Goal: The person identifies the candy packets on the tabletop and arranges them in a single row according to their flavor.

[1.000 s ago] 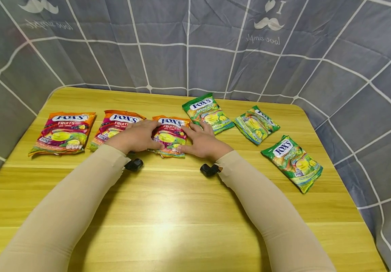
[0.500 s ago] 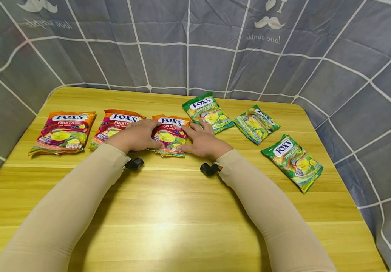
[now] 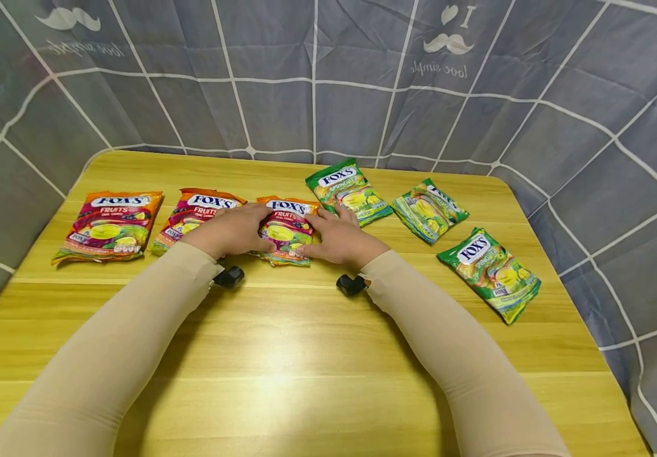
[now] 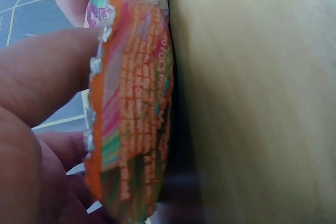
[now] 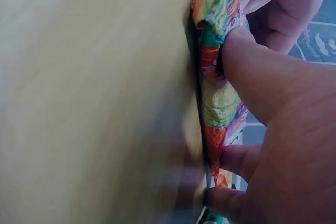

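So the head view shows my left hand [image 3: 231, 230] and right hand [image 3: 341, 240] flanking the orange candy bag [image 3: 285, 228] mid-frame on the table [image 3: 305, 355]. The wrist views add that my thumbs [image 5: 257, 66] press its crinkled edges, fingers curled around. Nothing's really moved since a second ago; both forearms stay stretched forward.

Orange-red candy bags [image 3: 285, 228], green candy bags [image 3: 489, 273], yellow wooden table [image 3: 282, 355], grey white-gridded cloth [image 3: 282, 108].
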Action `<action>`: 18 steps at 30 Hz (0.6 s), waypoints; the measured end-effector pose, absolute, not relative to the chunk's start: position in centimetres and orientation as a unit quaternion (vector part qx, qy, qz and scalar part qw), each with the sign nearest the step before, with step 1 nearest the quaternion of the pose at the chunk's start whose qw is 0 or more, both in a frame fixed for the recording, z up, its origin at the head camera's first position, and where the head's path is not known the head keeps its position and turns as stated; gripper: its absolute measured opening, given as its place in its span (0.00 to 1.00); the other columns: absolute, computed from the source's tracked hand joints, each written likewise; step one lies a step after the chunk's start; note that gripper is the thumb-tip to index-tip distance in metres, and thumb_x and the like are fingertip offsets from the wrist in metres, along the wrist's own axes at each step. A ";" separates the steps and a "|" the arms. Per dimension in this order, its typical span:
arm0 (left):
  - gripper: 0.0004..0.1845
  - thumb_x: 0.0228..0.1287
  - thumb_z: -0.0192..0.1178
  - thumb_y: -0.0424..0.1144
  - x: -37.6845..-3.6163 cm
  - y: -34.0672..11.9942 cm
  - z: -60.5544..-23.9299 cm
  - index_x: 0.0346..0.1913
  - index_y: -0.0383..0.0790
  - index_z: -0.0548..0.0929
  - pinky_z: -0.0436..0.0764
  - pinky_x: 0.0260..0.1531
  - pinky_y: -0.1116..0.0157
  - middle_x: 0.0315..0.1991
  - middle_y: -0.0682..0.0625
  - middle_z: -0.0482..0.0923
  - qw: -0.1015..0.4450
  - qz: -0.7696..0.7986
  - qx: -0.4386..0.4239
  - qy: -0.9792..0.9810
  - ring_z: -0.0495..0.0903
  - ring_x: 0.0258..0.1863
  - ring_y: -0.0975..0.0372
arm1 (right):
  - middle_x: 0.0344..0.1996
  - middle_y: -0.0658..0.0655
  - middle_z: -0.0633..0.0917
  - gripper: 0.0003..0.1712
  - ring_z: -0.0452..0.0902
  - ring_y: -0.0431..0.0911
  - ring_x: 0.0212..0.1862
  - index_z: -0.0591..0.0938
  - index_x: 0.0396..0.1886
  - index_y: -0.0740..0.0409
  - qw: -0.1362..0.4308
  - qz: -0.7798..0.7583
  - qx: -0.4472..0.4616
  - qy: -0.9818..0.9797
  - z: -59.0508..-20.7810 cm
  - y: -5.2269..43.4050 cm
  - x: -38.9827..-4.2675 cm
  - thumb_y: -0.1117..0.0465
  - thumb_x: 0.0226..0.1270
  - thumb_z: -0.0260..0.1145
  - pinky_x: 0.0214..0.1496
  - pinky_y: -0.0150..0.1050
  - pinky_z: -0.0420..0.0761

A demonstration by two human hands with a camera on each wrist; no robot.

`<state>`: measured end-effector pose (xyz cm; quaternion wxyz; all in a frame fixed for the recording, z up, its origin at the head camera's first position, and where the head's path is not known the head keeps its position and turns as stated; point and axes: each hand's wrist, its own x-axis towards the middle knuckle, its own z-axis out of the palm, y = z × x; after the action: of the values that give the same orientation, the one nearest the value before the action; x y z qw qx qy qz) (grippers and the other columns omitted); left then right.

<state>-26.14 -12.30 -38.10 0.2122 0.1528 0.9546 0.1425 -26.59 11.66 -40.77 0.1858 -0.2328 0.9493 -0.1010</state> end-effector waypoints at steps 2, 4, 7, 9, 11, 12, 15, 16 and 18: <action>0.49 0.68 0.70 0.55 -26.1 -12.3 -38.1 0.84 0.38 0.58 0.48 0.77 0.29 0.83 0.35 0.55 0.211 0.139 0.154 0.955 0.54 0.83 0.37 | 0.86 0.57 0.54 0.52 0.31 0.64 0.86 0.55 0.87 0.42 0.186 -0.098 -0.231 0.950 -40.7 11.6 -26.5 0.26 0.73 0.58 0.86 0.61 0.33; 0.49 0.68 0.70 0.54 -26.1 -12.2 -38.2 0.83 0.38 0.59 0.48 0.78 0.29 0.83 0.35 0.56 0.206 0.138 0.158 0.956 0.54 0.83 0.38 | 0.86 0.56 0.55 0.52 0.31 0.64 0.86 0.56 0.87 0.42 0.185 -0.094 -0.229 0.951 -40.6 11.6 -26.5 0.25 0.72 0.58 0.86 0.63 0.33; 0.48 0.68 0.70 0.54 -26.0 -12.2 -38.2 0.83 0.37 0.60 0.48 0.78 0.30 0.83 0.35 0.57 0.199 0.135 0.165 0.957 0.55 0.82 0.37 | 0.86 0.56 0.56 0.52 0.31 0.64 0.86 0.57 0.87 0.42 0.182 -0.091 -0.226 0.953 -40.4 11.6 -26.5 0.25 0.72 0.58 0.85 0.65 0.33; 0.48 0.68 0.70 0.54 -26.0 -12.2 -38.2 0.83 0.37 0.60 0.48 0.78 0.31 0.83 0.35 0.57 0.198 0.134 0.168 0.956 0.55 0.82 0.37 | 0.86 0.55 0.56 0.52 0.31 0.64 0.87 0.58 0.86 0.42 0.180 -0.090 -0.225 0.953 -40.3 11.6 -26.4 0.25 0.71 0.59 0.85 0.66 0.33; 0.48 0.69 0.69 0.54 -25.9 -12.2 -38.2 0.83 0.37 0.60 0.48 0.78 0.30 0.83 0.35 0.56 0.197 0.132 0.169 0.957 0.54 0.83 0.37 | 0.86 0.56 0.57 0.51 0.31 0.64 0.87 0.59 0.86 0.42 0.179 -0.089 -0.225 0.954 -40.3 11.6 -26.4 0.25 0.71 0.59 0.85 0.67 0.32; 0.48 0.69 0.69 0.54 -25.9 -12.1 -38.2 0.83 0.37 0.61 0.48 0.78 0.30 0.83 0.35 0.56 0.197 0.130 0.168 0.957 0.54 0.83 0.37 | 0.85 0.56 0.57 0.51 0.31 0.64 0.87 0.59 0.86 0.42 0.178 -0.089 -0.225 0.954 -40.3 11.6 -26.3 0.25 0.71 0.59 0.85 0.67 0.32; 0.47 0.69 0.69 0.54 -25.8 -12.0 -38.3 0.83 0.38 0.61 0.49 0.78 0.29 0.84 0.36 0.55 0.196 0.124 0.164 0.959 0.53 0.83 0.38 | 0.85 0.56 0.57 0.51 0.31 0.64 0.87 0.60 0.86 0.42 0.178 -0.089 -0.226 0.954 -40.2 11.6 -26.3 0.25 0.71 0.59 0.85 0.67 0.33; 0.47 0.69 0.69 0.54 -25.8 -12.0 -38.3 0.83 0.38 0.61 0.49 0.77 0.29 0.84 0.36 0.56 0.196 0.120 0.164 0.959 0.53 0.83 0.38 | 0.85 0.56 0.57 0.51 0.31 0.64 0.87 0.60 0.85 0.42 0.178 -0.089 -0.227 0.953 -40.2 11.6 -26.2 0.25 0.71 0.59 0.84 0.67 0.33; 0.47 0.69 0.69 0.55 -25.7 -12.0 -38.2 0.83 0.38 0.62 0.49 0.77 0.29 0.83 0.36 0.56 0.196 0.115 0.163 0.960 0.54 0.83 0.38 | 0.85 0.57 0.58 0.51 0.33 0.64 0.87 0.61 0.85 0.42 0.179 -0.090 -0.228 0.953 -40.2 11.6 -26.2 0.25 0.71 0.60 0.84 0.67 0.34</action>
<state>-25.68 -11.95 -38.24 0.1959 0.1633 0.9601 0.1151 -26.24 11.62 -40.19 0.1791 -0.2284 0.9527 -0.0901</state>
